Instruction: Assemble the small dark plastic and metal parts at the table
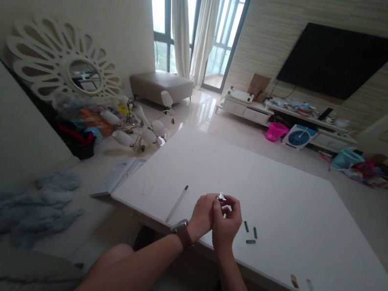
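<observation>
Above the near edge of the white table (235, 167), my left hand (201, 217) and my right hand (225, 223) meet with their fingers closed. A small shiny silver piece (221, 197) pokes up between the fingertips; its kind is too small to make out. The left wrist wears a watch (183, 233) with a brown strap. Just right of my hands lie three short dark green strips (251, 242). To the left is a slim pen-like stick (177, 203) with a dark tip. Beside it sits a small transparent square piece (147, 188).
Near the table's front right edge lie a small gold-and-dark piece (294, 281) and a clear one (310, 286). A lamp fixture (140, 129) and grey cloth (27, 207) are on the floor at left. Behind stand an ottoman (161, 88) and a TV cabinet (254, 115).
</observation>
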{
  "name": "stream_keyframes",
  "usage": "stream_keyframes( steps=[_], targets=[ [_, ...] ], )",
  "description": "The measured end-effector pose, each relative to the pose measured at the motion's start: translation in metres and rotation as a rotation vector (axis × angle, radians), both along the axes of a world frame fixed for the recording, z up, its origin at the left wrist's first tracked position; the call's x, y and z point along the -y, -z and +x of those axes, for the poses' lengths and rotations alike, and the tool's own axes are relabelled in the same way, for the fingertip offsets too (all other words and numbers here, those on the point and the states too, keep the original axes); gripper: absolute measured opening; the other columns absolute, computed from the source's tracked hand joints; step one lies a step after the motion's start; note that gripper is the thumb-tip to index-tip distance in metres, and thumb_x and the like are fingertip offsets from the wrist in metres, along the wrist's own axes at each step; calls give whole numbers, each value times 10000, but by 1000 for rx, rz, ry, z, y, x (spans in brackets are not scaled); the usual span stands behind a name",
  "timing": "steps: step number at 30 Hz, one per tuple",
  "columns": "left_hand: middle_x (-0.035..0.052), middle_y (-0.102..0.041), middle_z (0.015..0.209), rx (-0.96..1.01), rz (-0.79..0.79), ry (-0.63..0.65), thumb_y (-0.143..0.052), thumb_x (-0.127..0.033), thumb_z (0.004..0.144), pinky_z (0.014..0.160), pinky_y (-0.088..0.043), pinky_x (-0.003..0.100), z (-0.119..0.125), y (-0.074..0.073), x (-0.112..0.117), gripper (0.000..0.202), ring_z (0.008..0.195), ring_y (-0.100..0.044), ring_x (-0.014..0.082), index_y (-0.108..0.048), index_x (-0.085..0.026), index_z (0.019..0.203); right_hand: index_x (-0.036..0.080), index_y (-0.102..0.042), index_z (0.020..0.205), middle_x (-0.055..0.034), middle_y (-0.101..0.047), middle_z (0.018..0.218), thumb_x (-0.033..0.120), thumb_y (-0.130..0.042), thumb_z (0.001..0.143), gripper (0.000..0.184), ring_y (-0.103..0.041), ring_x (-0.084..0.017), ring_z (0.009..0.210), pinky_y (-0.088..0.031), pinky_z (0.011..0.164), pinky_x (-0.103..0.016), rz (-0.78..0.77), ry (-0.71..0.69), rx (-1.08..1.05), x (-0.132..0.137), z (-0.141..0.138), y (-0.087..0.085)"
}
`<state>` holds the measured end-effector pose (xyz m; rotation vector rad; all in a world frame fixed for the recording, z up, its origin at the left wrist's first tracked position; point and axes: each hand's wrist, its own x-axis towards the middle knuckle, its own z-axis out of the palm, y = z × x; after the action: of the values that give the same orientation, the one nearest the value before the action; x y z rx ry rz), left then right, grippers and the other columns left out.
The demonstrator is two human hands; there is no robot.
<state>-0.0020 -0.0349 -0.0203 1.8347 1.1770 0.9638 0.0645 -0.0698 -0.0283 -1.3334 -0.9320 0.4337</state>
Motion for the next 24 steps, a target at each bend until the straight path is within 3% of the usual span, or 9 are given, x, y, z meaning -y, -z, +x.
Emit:
stream_keyframes(
  steps=[4,11,18,24],
  targets=[
    [52,-758,828,74,36,37,-548,-142,819,645,-443,233,0,-2,0,188,718,-661,157,-732,-175,836,188,-604,993,-33,-649,922,312,-683,797,245,-606,-159,769,-479,629,-264,14,29,-20,-1,-1,1],
    [5,-645,612,98,42,2,-546,-147,776,538,-348,219,-1,-11,9,146,567,-528,114,-581,-160,634,199,-571,970,-15,-629,891,268,-688,794,222,-606,-161,757,-484,664,-293,119,18,151,8,0,-4],
    [-22,-558,556,125,96,-49,-567,-257,806,516,-323,220,-1,-11,13,211,533,-455,101,-484,-183,627,213,-568,936,-7,-596,853,243,-686,796,185,-568,-156,718,-480,636,-298,193,30,309,13,3,-13],
    [-20,-572,547,105,123,-58,-547,-325,840,520,-326,222,0,-11,12,258,516,-466,99,-470,-188,637,219,-551,928,-11,-592,844,239,-680,795,186,-573,-169,743,-486,655,-312,229,54,374,12,3,-15]
  ],
)
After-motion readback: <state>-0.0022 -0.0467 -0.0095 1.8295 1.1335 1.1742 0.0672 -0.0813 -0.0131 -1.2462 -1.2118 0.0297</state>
